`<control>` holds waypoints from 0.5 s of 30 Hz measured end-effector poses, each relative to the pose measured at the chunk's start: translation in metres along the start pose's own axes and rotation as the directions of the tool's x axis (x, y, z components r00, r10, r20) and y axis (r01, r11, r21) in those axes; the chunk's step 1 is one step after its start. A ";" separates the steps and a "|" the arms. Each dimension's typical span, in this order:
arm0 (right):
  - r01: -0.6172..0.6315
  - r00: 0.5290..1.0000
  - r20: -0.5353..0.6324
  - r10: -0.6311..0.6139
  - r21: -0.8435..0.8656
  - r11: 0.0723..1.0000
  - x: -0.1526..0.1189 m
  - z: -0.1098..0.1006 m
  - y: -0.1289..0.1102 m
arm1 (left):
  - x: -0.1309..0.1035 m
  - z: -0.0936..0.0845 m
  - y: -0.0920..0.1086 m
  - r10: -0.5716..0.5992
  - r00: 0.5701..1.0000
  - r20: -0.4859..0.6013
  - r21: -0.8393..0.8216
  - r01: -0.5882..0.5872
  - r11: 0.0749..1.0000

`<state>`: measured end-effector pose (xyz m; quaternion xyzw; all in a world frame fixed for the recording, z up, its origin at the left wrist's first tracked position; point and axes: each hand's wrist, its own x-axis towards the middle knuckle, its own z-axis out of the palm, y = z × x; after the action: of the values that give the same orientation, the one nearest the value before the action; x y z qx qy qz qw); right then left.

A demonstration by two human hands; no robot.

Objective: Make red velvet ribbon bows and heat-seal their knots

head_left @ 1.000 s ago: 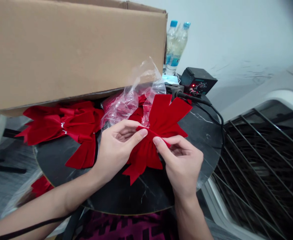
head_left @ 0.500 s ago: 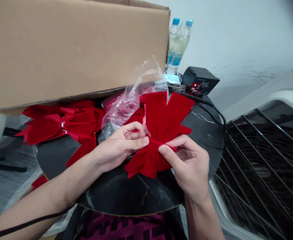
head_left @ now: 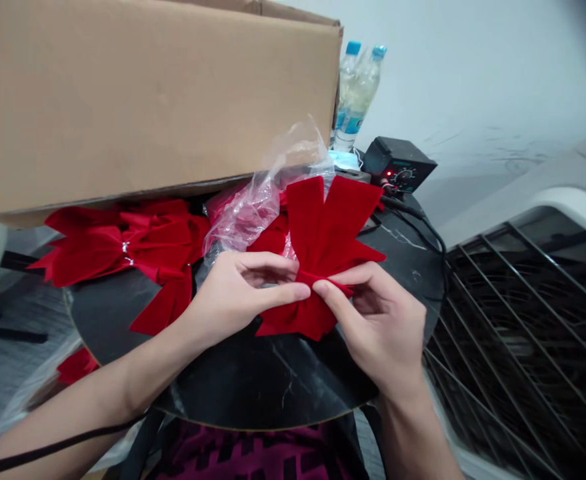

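A red velvet bow (head_left: 333, 223) is held up over the near middle of the round black table (head_left: 273, 380), its loops and tails fanned out above and below a narrow pinched centre. My left hand (head_left: 247, 287) is closed, thumb and forefinger pinching the left side of that centre. From the right, my right hand (head_left: 377, 313) pinches a narrow red strip at the centre between thumb and forefinger. The two thumb tips are close together. Behind the bow, more red fabric shows inside a clear plastic bag (head_left: 247, 213). To the left lies a pile of red bows (head_left: 123, 243) with silvery ties.
A large cardboard box (head_left: 153, 100) stands along the back. Two bottles (head_left: 357, 93) and a black control unit with a lit red light (head_left: 397, 167) are at the back right, its cable trailing over the table. A heater-like unit with a grille (head_left: 523, 320) stands at the right.
My left fingers have moved right and now pinch the bow's centre, with the thumb nearer my right thumb. The bow's lower tails have lifted slightly.
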<state>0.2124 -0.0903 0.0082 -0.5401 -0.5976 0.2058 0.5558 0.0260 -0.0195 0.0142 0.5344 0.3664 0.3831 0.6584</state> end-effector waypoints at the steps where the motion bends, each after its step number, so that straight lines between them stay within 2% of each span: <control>1: 0.004 1.000 0.016 -0.004 -0.012 1.000 0.000 0.000 0.000 | 0.000 -0.001 0.000 0.019 1.000 -0.004 0.019 -0.019 1.000; 5: 0.038 0.998 0.061 -0.034 -0.062 0.997 -0.001 -0.003 -0.005 | 0.002 -0.002 0.002 0.067 0.997 0.041 0.057 -0.069 0.996; 8: 0.133 0.991 0.045 -0.127 -0.195 0.972 0.000 -0.005 -0.011 | 0.003 0.000 0.003 0.065 0.996 0.054 0.055 -0.068 0.996; 12: 0.281 0.958 0.050 -0.282 -0.351 0.893 0.003 -0.009 -0.014 | 0.003 0.002 0.006 0.124 0.992 -0.004 0.069 -0.123 0.990; 13: 0.343 0.937 0.067 -0.343 -0.372 0.863 0.005 -0.012 -0.013 | 0.002 0.001 0.007 0.079 0.997 0.018 0.043 -0.080 0.996; 15: 0.495 0.865 0.145 -0.480 -0.397 0.773 0.008 -0.019 -0.010 | 0.001 -0.001 0.009 -0.118 0.982 0.149 -0.064 0.129 0.990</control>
<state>0.2270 -0.0935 0.0263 -0.4701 -0.7565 -0.0696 0.4493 0.0242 -0.0165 0.0226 0.5126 0.3358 0.3146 0.7250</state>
